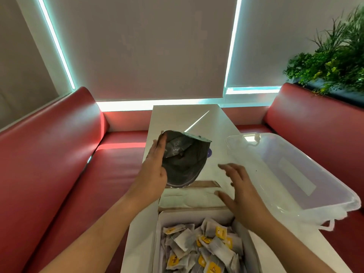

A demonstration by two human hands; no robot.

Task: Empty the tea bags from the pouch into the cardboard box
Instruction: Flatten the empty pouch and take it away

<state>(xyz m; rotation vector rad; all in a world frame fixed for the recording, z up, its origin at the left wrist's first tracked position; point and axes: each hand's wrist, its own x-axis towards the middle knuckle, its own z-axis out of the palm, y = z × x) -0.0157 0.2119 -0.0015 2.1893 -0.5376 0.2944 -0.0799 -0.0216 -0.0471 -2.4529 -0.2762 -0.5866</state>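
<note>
Gripped along one edge by the left hand (155,172), the pouch (185,162) is held up past the cardboard box (160,223); the right hand (236,192) is spread, nothing held. The tea bags (197,247) are heaped in the box. Risk: leftovers get spilled onto the table (197,119) if the pouch is tipped there.

Open pouch (185,164) in left hand (155,170), tea bags (185,241) in cardboard box (187,217)

One pouch (185,164), one box (197,215), perhaps twenty tea bags (199,245).
</note>
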